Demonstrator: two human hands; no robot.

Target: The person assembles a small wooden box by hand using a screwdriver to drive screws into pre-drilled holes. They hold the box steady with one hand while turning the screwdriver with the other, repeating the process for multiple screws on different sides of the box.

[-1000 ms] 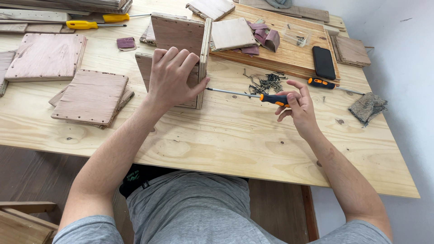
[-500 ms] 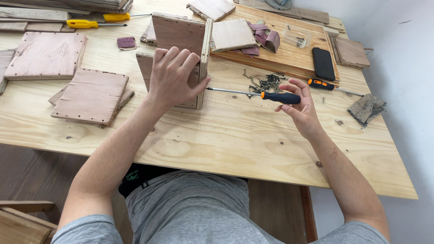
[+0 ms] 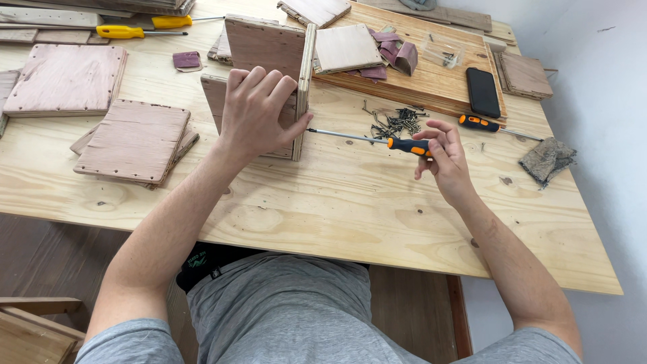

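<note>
I sit at a pale plywood bench (image 3: 323, 202) set against a white wall, with brown floor below. My left hand (image 3: 259, 111) lies spread over a half-built wooden box (image 3: 266, 50), fingers (image 3: 269, 84) flat on its upright panel, thumb at the edge board. My right hand (image 3: 441, 152) pinches the orange-and-black handle of a screwdriver (image 3: 377, 140) between narrowed fingers; its tip points at the box's right edge, just beside my left thumb. A loose heap of screws (image 3: 394, 121) lies just behind the shaft. Farther back, a small clear bag (image 3: 441, 52) holds more screws, near a black phone (image 3: 482, 92).
</note>
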